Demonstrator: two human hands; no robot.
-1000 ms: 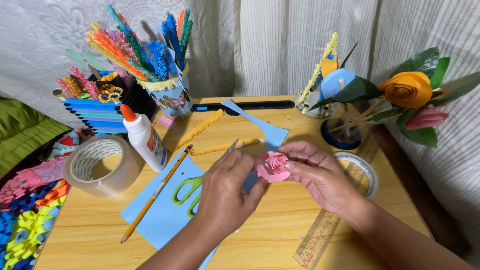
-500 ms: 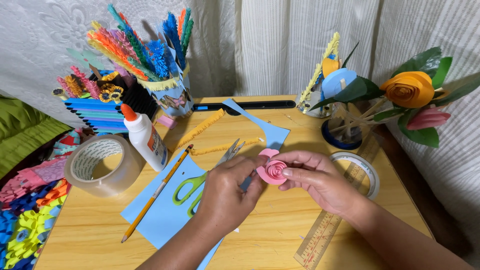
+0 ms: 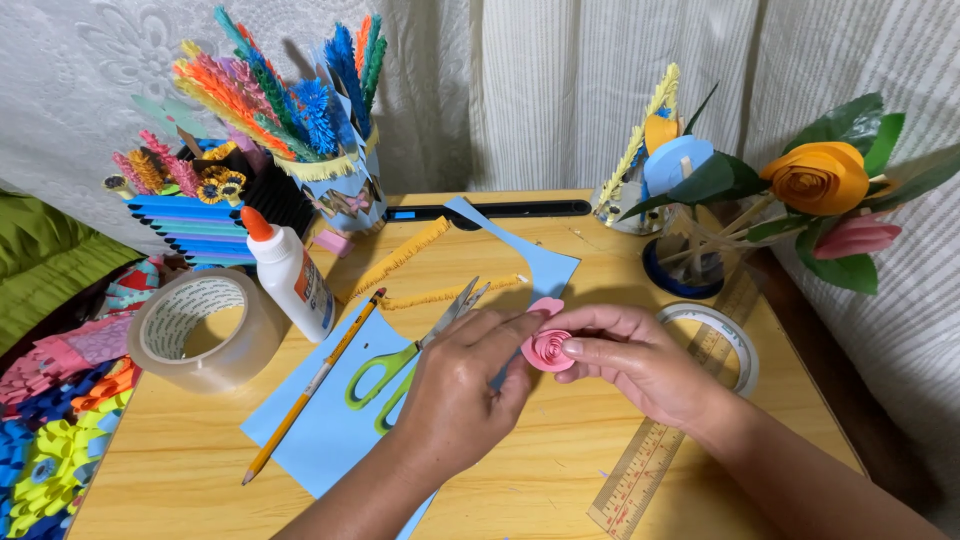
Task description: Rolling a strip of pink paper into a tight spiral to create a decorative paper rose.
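A small pink rolled paper rose [image 3: 546, 346] is pinched between both hands above the wooden table [image 3: 560, 470]. My right hand [image 3: 640, 362] grips it from the right with thumb and fingers. My left hand [image 3: 465, 385] touches its left side with fingertips on the loose outer petal. Under my left hand lie green-handled scissors [image 3: 400, 362] on a blue paper sheet [image 3: 330, 420], next to a yellow pencil [image 3: 315, 382].
A white glue bottle [image 3: 290, 272] and a wide tape roll [image 3: 205, 328] stand at the left. A clear tape roll [image 3: 722, 340] and ruler [image 3: 660, 452] lie at right. Paper flowers in a vase [image 3: 820, 180], a holder of fringed paper sticks [image 3: 330, 160], yellow fringed strips [image 3: 400, 258].
The rose has been turned a little between the fingers, and my left fingertips have shifted onto its outer petal. Both hands stay in nearly the same place.
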